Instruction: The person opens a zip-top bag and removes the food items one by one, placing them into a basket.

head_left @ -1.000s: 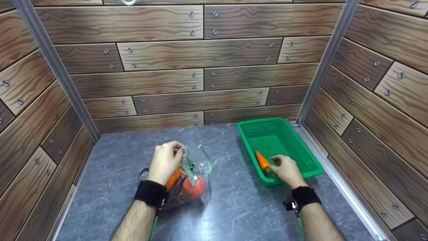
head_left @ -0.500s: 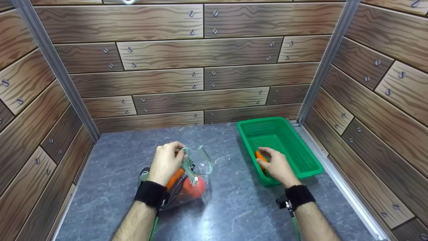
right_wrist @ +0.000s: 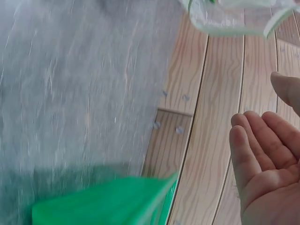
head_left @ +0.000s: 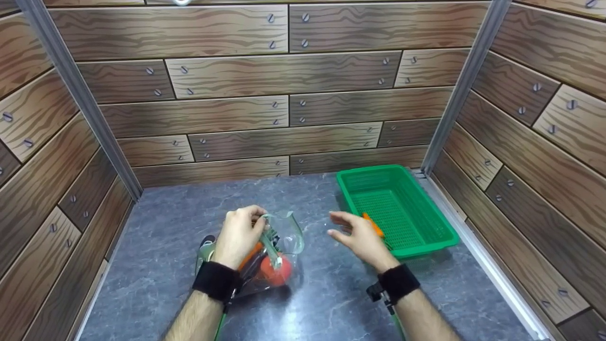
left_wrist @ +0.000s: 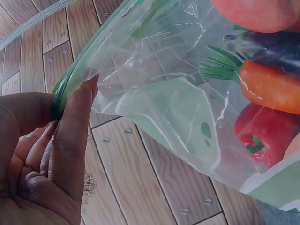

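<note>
My left hand (head_left: 241, 237) pinches the top edge of a clear zip bag (left_wrist: 159, 61) between thumb and fingers. Inside the bag, the left wrist view shows a carrot (left_wrist: 269, 86), an eggplant (left_wrist: 276, 49), a red bell pepper (left_wrist: 262, 133) and a round pinkish-red tomato-like vegetable (left_wrist: 258, 11). The bag's mouth gapes toward the right in the head view. Between the bag and the green basket (head_left: 426, 208), my right hand (head_left: 360, 237) hovers with fingers extended and nothing in them. Another carrot (head_left: 374, 225) lies in the basket by its left wall, partly hidden behind that hand.
A grey marbled tabletop (head_left: 322, 303) spreads beneath everything. Wood-patterned walls (head_left: 284, 76) enclose it at the back and both sides, with a metal rail (head_left: 497, 284) along the right edge. The basket stands near the back right corner.
My right hand has let go of the carrot in the basket and moved left, out past the basket's rim. The left hand and bag have shifted slightly right.
</note>
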The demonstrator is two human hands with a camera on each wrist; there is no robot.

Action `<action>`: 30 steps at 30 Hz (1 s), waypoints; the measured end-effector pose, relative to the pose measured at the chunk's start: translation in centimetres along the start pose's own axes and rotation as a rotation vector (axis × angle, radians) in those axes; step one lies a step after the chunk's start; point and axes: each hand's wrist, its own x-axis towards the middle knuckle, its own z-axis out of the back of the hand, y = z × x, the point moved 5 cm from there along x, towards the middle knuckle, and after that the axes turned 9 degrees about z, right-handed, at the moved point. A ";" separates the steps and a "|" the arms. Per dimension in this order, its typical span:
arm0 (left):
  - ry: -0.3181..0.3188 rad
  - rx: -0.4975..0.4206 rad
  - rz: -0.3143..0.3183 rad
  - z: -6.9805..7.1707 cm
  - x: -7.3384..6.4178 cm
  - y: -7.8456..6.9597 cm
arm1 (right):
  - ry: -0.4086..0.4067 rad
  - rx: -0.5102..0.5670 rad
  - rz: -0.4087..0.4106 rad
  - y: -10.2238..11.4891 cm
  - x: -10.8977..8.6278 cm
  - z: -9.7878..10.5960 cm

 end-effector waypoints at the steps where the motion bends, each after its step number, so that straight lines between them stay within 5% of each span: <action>1: 0.001 0.000 -0.003 -0.1 -0.1 0.1 | 0.006 0.008 0.022 0.2 0.0 -0.5; 8: 0.037 -0.011 -0.003 -0.9 -0.9 0.8 | 0.070 0.009 0.125 1.2 0.1 -4.0; 30: 0.075 -0.030 0.023 -1.9 -2.7 3.2 | 0.262 -0.005 0.162 1.3 0.7 -12.9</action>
